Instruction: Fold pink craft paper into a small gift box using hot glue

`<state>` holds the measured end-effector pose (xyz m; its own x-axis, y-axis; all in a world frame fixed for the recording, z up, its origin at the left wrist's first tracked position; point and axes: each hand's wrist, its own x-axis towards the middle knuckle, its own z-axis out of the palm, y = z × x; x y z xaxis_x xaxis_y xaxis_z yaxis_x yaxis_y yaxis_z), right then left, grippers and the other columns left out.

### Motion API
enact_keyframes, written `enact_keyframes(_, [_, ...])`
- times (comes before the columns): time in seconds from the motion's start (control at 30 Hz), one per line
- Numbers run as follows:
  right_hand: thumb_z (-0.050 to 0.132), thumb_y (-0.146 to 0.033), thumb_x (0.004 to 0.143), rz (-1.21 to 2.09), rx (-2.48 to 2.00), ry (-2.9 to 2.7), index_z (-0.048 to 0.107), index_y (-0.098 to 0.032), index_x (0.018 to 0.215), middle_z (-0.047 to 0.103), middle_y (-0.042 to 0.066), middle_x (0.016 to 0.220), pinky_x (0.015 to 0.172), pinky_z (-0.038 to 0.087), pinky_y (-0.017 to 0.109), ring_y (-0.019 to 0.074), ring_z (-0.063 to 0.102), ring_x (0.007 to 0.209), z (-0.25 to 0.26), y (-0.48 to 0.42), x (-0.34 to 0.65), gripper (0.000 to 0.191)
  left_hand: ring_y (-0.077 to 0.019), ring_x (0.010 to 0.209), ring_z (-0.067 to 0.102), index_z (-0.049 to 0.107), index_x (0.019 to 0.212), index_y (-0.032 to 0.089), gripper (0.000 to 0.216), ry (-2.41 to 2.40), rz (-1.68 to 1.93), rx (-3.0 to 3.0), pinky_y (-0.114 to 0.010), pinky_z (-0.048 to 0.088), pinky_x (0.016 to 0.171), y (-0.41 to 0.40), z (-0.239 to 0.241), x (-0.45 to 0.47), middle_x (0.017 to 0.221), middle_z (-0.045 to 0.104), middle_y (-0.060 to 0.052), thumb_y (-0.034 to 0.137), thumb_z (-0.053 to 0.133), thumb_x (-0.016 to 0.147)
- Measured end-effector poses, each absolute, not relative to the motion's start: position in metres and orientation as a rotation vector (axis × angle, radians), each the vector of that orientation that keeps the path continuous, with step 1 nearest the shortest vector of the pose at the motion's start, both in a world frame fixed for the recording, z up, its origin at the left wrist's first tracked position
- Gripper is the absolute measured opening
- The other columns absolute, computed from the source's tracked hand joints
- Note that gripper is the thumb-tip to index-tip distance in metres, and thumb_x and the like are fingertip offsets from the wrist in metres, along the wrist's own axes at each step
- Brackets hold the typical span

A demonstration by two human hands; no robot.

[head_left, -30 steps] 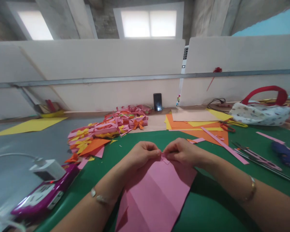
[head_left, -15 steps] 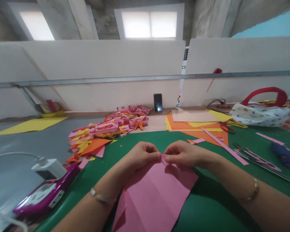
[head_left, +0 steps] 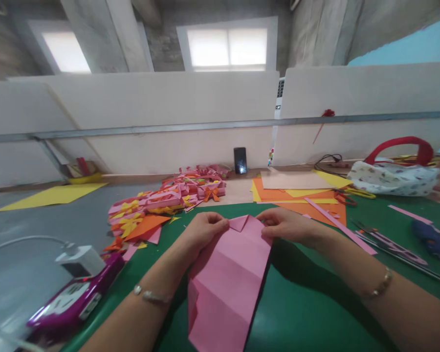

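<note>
A creased pink paper sheet (head_left: pixel 227 274) is lifted off the green cutting mat (head_left: pixel 308 313), tilted up toward me. My left hand (head_left: pixel 203 230) pinches its top left edge with curled fingers. My right hand (head_left: pixel 284 226) pinches the top right edge. Between the two hands the sheet's top edge has small folded flaps forming a notch. Both wrists wear thin bracelets.
A pile of pink, yellow and orange paper bows (head_left: pixel 168 198) lies at the left back. Orange and yellow sheets (head_left: pixel 297 193) with a long pink strip (head_left: pixel 339 225) lie right. A purple phone with charger (head_left: pixel 73 293) sits near left. Scissors (head_left: pixel 388 239) and a bag (head_left: pixel 394 176) are right.
The hands moved apart from a centre pinch to the sheet's top corners, and the pink sheet has been raised off the mat and narrowed in view.
</note>
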<state>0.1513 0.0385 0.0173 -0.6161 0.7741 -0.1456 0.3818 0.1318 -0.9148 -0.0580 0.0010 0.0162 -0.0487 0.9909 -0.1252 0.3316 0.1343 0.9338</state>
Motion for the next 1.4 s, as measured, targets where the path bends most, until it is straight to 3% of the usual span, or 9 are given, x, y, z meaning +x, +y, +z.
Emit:
enact_keyframes(0.1, [0.054, -0.027, 0.074, 1.358, -1.206, -2.001, 0.060, -0.013, 0.083, 0.051, -0.002, 0.065, 0.051, 0.033, 0.020, 0.0089, 0.044, 0.058, 0.012, 0.044, 0.151, 0.017, -0.0083, 0.050, 0.043, 0.055, 0.064, 0.015, 0.024, 1.519, 0.954, 1.324, -0.020, 0.031, 0.048, 0.002, 0.015, -0.058, 0.054, 0.051, 0.004, 0.038, 0.062, 0.063])
enact_keyframes(0.23, [0.047, -0.040, 0.080, 1.156, -1.196, -2.055, 0.052, -0.014, 0.062, 0.038, -0.005, 0.055, 0.046, 0.024, 0.021, 0.0072, 0.032, 0.051, 0.009, 0.043, 0.147, 0.032, -0.0083, 0.052, 0.043, 0.055, 0.065, 0.015, 0.020, 1.451, 0.894, 1.405, -0.020, 0.031, 0.050, 0.001, 0.013, -0.054, 0.055, 0.051, 0.004, 0.035, 0.060, 0.065])
enact_keyframes(0.37, [0.045, -0.038, 0.081, 1.184, -1.146, -2.146, 0.055, -0.014, 0.063, 0.041, -0.004, 0.058, 0.047, 0.024, 0.021, 0.0077, 0.033, 0.053, 0.013, 0.035, 0.143, 0.031, -0.0081, 0.053, 0.041, 0.058, 0.068, 0.014, 0.016, 1.328, 0.808, 1.560, -0.021, 0.032, 0.053, -0.001, 0.008, -0.048, 0.057, 0.050, 0.005, 0.029, 0.055, 0.068])
enact_keyframes(0.6, [0.049, -0.029, 0.074, 1.292, -1.150, -2.250, 0.051, -0.014, 0.055, 0.033, -0.005, 0.053, 0.045, 0.020, 0.021, 0.0062, 0.027, 0.051, 0.015, 0.027, 0.144, 0.024, -0.0102, 0.061, 0.044, 0.058, 0.068, 0.015, 0.012, 1.277, 0.748, 1.725, -0.021, 0.032, 0.055, -0.004, 0.007, -0.043, 0.064, 0.052, 0.003, 0.022, 0.048, 0.070])
enact_keyframes(0.87, [0.047, -0.025, 0.071, 0.849, -1.219, -2.384, 0.058, -0.014, 0.056, 0.037, -0.005, 0.049, 0.040, 0.021, 0.018, 0.0054, 0.032, 0.047, 0.015, 0.024, 0.137, 0.021, -0.0093, 0.057, 0.043, 0.060, 0.065, 0.014, 0.015, 1.348, 0.718, 1.678, -0.021, 0.032, 0.054, -0.005, 0.009, -0.039, 0.058, 0.051, 0.004, 0.026, 0.051, 0.069])
enact_keyframes(1.07, [0.060, -0.033, 0.065, 0.986, -1.218, -2.364, 0.070, -0.014, 0.064, 0.050, -0.004, 0.048, 0.039, 0.022, 0.018, 0.0058, 0.038, 0.046, 0.016, 0.019, 0.136, 0.021, -0.0086, 0.054, 0.045, 0.063, 0.065, 0.013, 0.012, 1.267, 0.718, 1.565, -0.021, 0.033, 0.053, -0.002, 0.002, -0.040, 0.057, 0.056, 0.002, 0.024, 0.058, 0.064])
enact_keyframes(1.4, [0.064, -0.038, 0.062, 1.029, -1.320, -2.270, 0.073, -0.016, 0.064, 0.047, -0.004, 0.042, 0.038, 0.018, 0.020, 0.0053, 0.033, 0.042, 0.018, 0.020, 0.136, 0.023, -0.0077, 0.054, 0.041, 0.064, 0.066, 0.013, 0.015, 1.208, 0.702, 1.539, -0.022, 0.029, 0.052, -0.006, 0.003, -0.040, 0.057, 0.053, 0.004, 0.027, 0.057, 0.066])
